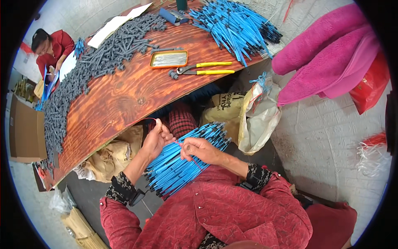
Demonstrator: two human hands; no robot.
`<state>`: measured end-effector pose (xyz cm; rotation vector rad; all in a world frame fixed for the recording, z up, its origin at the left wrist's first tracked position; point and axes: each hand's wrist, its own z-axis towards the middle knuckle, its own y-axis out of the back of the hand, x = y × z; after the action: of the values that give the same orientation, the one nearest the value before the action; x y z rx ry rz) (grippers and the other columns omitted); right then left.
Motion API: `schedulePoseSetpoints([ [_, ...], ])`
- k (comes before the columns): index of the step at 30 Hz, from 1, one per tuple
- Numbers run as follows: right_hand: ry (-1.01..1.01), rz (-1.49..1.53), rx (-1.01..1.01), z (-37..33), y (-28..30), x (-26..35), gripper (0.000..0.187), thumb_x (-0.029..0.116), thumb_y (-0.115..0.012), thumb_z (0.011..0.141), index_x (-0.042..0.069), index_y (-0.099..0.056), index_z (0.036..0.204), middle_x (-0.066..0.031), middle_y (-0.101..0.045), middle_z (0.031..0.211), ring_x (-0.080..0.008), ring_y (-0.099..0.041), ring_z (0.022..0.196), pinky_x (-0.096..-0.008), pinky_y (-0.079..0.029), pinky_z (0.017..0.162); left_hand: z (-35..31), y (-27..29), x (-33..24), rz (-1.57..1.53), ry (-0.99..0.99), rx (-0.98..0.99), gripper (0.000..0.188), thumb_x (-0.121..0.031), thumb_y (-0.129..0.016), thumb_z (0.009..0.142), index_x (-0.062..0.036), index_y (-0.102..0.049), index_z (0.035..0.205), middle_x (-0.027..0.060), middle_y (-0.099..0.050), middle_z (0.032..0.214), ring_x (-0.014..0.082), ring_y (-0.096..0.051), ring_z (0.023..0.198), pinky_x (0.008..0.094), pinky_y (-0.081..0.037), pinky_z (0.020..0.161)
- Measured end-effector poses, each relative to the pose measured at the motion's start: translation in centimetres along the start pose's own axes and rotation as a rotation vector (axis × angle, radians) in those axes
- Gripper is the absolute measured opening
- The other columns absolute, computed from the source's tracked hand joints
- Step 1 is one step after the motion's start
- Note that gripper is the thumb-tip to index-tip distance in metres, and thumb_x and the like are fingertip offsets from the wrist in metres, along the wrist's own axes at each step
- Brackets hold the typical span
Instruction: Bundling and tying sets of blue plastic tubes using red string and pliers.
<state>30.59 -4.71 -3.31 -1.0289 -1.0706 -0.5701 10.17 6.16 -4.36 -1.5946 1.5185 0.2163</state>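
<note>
Your left hand (156, 139) is closed, its fingers pinched on a thin red string (177, 143) that loops up over the knuckles and runs across to your right hand (202, 150). Your right hand is curled shut too, thumb and fingers pressing the string down onto a bundle of blue rods (182, 164) lying across your lap. The bundle's long axis runs diagonally: its dark-tipped ends point down toward your left elbow, the other ends up and to the right, toward a pale plastic sack (259, 120).

Beyond your hands the wooden worktop (120, 99) slopes away. It carries a long drift of grey fittings (89, 68), a shallow orange tin (168, 59), yellow-handled pincers (203, 68) just beside it, and a loose heap of blue rods (236, 25) at the far end. A pink blanket (327, 58) lies to the right on the tiled floor. At the worktop's far left corner another person in a red top (52, 50) is bent over blue pieces.
</note>
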Motion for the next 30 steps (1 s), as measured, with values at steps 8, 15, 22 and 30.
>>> schedulePoseSetpoints([
  [8,-0.023,0.077,-0.107,-1.6,-4.0,-0.4,0.038,0.039,-0.047,0.107,0.006,-0.051,0.088,0.0011,-0.049,0.075,-0.0086,-0.048,0.069,-0.0256,-0.046,0.068,0.3,-2.6,0.6,0.934,-0.259,0.118,0.057,-0.043,-0.049,0.102,-0.0093,-0.049,0.057,0.0036,-0.054,0.055,0.0225,-0.049,0.047,0.0399,-0.039,0.048],
  [15,-0.273,0.311,-0.036,-6.8,-5.3,-1.4,0.018,0.023,-0.053,0.104,0.006,-0.056,0.098,0.0035,-0.049,0.074,-0.0066,-0.044,0.065,-0.0235,-0.038,0.059,5.6,1.6,3.8,1.723,-0.968,0.242,0.053,-0.034,-0.051,0.097,-0.0078,-0.056,0.052,0.0201,-0.058,0.057,0.0418,-0.059,0.053,0.0517,-0.047,0.052],
  [22,-0.247,0.171,0.036,-10.6,-3.1,-4.5,0.026,0.031,-0.052,0.105,0.007,-0.056,0.095,0.0046,-0.045,0.078,-0.0064,-0.041,0.070,-0.0237,-0.037,0.063,6.1,2.6,4.6,1.743,-0.775,0.186,0.051,-0.038,-0.050,0.097,-0.0059,-0.068,0.062,0.0216,-0.065,0.068,0.0419,-0.065,0.064,0.0522,-0.051,0.061],
  [30,-0.260,0.021,-0.010,-10.7,-2.2,-8.3,0.031,0.037,-0.051,0.106,0.008,-0.051,0.094,0.0038,-0.042,0.077,-0.0074,-0.039,0.071,-0.0245,-0.036,0.066,7.0,3.2,5.5,1.708,-0.523,0.174,0.052,-0.041,-0.049,0.098,-0.0042,-0.069,0.067,0.0219,-0.065,0.067,0.0395,-0.066,0.066,0.0485,-0.051,0.065],
])
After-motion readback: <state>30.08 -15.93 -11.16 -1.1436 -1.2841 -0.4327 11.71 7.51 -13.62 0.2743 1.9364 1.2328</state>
